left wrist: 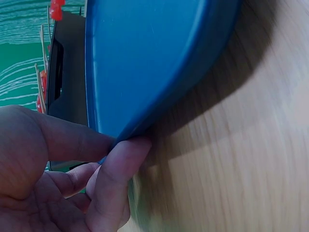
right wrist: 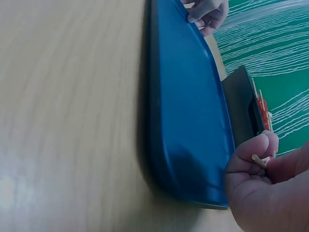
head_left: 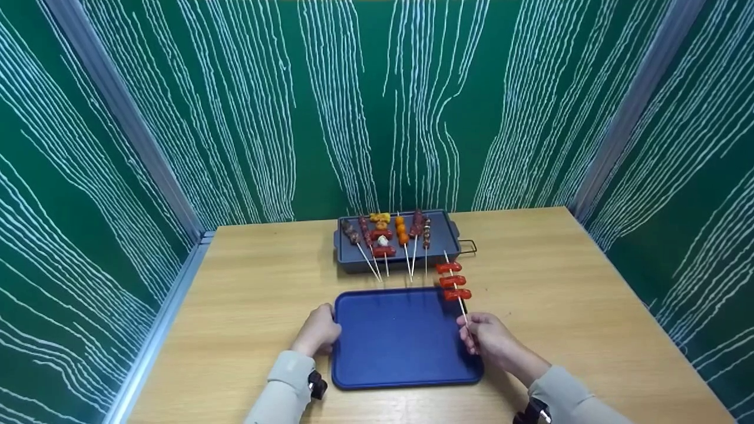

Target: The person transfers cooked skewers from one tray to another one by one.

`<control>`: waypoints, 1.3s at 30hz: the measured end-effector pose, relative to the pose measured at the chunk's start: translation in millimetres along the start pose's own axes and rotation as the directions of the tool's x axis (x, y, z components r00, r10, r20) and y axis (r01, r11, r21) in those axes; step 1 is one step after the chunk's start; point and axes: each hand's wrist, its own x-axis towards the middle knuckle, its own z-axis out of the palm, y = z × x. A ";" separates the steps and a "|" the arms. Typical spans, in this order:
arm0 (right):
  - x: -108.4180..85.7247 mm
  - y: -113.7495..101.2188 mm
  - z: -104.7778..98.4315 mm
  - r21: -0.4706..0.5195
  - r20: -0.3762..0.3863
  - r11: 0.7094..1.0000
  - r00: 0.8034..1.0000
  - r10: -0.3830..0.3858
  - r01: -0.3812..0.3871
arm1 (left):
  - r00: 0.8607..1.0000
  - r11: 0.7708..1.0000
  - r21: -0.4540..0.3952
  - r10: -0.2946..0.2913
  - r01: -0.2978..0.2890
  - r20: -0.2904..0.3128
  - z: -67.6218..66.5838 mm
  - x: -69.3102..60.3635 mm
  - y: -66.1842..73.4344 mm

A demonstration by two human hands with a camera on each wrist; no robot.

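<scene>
A blue rectangular tray [head_left: 406, 338] lies on the table in front of me. My left hand [head_left: 318, 330] pinches its left rim; in the left wrist view a finger and thumb [left wrist: 126, 157] meet at the tray's edge [left wrist: 140, 63]. Over the tray's right side, my right hand [head_left: 492, 338] holds a skewer [head_left: 452, 280] by its bare stick. Three red sausage-like pieces are threaded on it, pointing away from me above the tray's far right corner. The stick's near end [right wrist: 259, 161] pokes out between the fingers in the right wrist view.
Behind the tray stands a dark grill box [head_left: 397, 265] with a wire handle [head_left: 468, 247] at its right. Several skewers lie on it, among them one with orange balls [head_left: 402, 229] and one with mixed pieces [head_left: 383, 234]. Green, white-lined panels [head_left: 377, 106] enclose the wooden table [head_left: 247, 306].
</scene>
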 end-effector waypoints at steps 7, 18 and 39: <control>-3.7 6.2 1.3 -0.006 -0.008 1.000 1.000 0.027 -0.027 | 1.000 1.000 -0.004 -0.001 0.001 0.010 -0.1 1.3 -1.0; -11.2 17.5 2.4 -0.036 0.030 0.999 0.999 0.031 -0.029 | 1.000 0.999 0.030 0.014 -0.014 0.013 5.1 22.3 -20.3; -18.8 18.3 7.1 -0.018 0.083 0.998 0.994 0.066 -0.065 | 0.999 0.999 0.031 0.032 -0.033 0.015 4.1 13.7 -15.0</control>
